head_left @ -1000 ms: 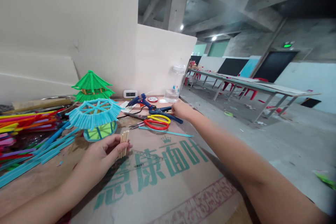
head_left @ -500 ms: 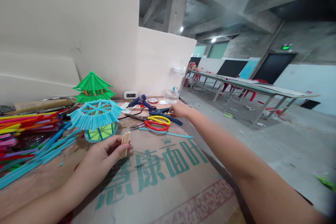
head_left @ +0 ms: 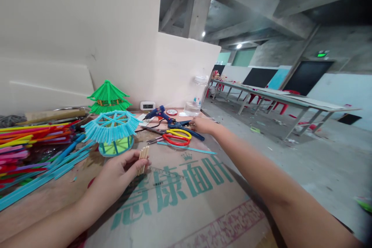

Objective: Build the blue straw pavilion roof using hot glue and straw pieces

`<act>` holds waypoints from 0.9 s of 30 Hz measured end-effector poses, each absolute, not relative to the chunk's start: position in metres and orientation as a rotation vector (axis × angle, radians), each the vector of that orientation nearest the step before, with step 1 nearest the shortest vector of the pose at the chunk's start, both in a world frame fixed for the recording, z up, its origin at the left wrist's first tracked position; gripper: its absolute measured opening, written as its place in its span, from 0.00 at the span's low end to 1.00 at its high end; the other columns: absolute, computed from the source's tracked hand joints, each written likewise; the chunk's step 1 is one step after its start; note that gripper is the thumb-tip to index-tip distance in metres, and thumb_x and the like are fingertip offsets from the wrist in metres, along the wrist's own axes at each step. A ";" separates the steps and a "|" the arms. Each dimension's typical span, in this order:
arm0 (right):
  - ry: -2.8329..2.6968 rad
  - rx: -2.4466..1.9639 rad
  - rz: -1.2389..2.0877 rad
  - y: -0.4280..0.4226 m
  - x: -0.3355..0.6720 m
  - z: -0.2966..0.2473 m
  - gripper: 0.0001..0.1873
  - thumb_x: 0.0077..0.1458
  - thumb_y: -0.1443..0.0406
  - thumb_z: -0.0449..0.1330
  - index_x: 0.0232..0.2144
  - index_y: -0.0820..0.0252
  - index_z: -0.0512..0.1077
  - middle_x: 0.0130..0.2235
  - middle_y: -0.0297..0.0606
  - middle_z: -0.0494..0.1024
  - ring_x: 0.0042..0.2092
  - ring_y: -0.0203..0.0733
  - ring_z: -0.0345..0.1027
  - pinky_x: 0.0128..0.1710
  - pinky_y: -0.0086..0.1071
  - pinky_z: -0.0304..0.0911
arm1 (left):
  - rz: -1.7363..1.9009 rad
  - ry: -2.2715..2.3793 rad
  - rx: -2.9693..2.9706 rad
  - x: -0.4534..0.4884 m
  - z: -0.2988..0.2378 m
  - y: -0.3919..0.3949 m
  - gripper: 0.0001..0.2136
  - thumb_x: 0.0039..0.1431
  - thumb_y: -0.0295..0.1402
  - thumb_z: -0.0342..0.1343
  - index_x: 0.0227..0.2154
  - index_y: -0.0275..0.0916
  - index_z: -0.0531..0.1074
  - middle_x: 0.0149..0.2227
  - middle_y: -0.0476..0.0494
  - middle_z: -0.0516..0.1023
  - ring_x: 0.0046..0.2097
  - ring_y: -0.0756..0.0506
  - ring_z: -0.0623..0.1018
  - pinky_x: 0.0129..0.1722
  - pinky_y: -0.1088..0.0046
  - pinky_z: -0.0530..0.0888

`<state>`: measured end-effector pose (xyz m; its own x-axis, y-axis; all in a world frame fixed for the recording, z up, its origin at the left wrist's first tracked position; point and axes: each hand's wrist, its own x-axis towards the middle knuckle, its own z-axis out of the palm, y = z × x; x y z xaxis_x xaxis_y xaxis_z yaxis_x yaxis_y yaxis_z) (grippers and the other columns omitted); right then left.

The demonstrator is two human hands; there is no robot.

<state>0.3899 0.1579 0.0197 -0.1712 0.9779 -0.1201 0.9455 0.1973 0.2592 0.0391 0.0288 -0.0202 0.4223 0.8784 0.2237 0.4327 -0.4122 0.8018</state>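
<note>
My left hand is closed on a bundle of several short wooden sticks, held upright between thumb and fingers above the cardboard. Farther off, my right hand reaches to the board's far right edge, beside blue-handled pliers. Its fingertips are pressed together low down; what they grip, if anything, is too small to make out. Red-and-yellow-handled scissors lie between the hands. Behind my left hand stands a light-blue pipe-cleaner roof structure on a green base, with a green tiered roof behind it.
Colourful pipe cleaners lie heaped at left. A blue glue gun, a small digital clock and a clear plastic jar stand along the white board. A clear ruler and blue strip lie flat.
The view has shifted slightly, so everything sits a little farther right. My left hand still holds the sticks; my right hand stays by the pliers with its fingers lower and less visible.
</note>
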 end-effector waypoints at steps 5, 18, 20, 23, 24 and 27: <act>2.246 1.725 0.152 0.165 0.394 0.019 0.18 0.62 0.59 0.58 0.52 0.61 0.68 0.52 0.44 0.72 0.49 0.45 0.70 0.47 0.44 0.69 | 0.861 1.116 2.042 0.039 -0.020 0.029 0.18 0.63 0.49 0.48 0.30 0.40 0.70 0.30 0.50 0.75 0.33 0.47 0.74 0.33 0.76 0.67; 2.203 1.684 0.309 0.171 0.389 0.013 0.18 0.62 0.59 0.58 0.52 0.62 0.68 0.52 0.44 0.72 0.48 0.45 0.70 0.47 0.44 0.69 | 0.889 1.087 2.032 0.039 -0.022 0.030 0.18 0.63 0.50 0.48 0.29 0.40 0.69 0.29 0.51 0.74 0.33 0.48 0.74 0.33 0.76 0.67; 2.205 1.676 0.339 0.170 0.386 0.012 0.18 0.62 0.59 0.58 0.52 0.62 0.68 0.52 0.45 0.72 0.48 0.45 0.70 0.47 0.44 0.69 | 0.876 1.083 2.024 0.040 -0.022 0.030 0.18 0.63 0.49 0.48 0.29 0.40 0.69 0.29 0.51 0.74 0.34 0.48 0.74 0.34 0.76 0.67; 2.209 1.663 0.380 0.169 0.384 0.013 0.19 0.62 0.59 0.58 0.52 0.63 0.69 0.52 0.45 0.72 0.48 0.45 0.70 0.47 0.44 0.69 | 0.880 1.082 2.013 0.040 -0.021 0.029 0.18 0.63 0.49 0.48 0.29 0.40 0.70 0.30 0.51 0.75 0.34 0.47 0.74 0.34 0.75 0.67; 2.210 1.660 0.390 0.169 0.384 0.013 0.19 0.62 0.59 0.58 0.52 0.63 0.69 0.52 0.45 0.72 0.49 0.45 0.70 0.47 0.44 0.69 | 0.882 1.084 2.012 0.040 -0.020 0.029 0.18 0.63 0.49 0.48 0.29 0.40 0.70 0.30 0.50 0.75 0.34 0.47 0.74 0.34 0.75 0.67; 2.206 1.668 0.414 0.169 0.386 0.014 0.19 0.62 0.59 0.58 0.52 0.63 0.68 0.52 0.45 0.72 0.49 0.45 0.70 0.47 0.44 0.69 | 0.885 1.087 2.012 0.041 -0.018 0.028 0.17 0.63 0.48 0.48 0.29 0.40 0.70 0.29 0.51 0.74 0.33 0.47 0.74 0.33 0.76 0.67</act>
<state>0.3858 0.1692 0.0144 -0.2504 0.9634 -0.0955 0.8634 0.2668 0.4282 0.0408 0.0279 -0.0178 0.4213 0.8738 0.2429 0.4147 -0.4238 0.8053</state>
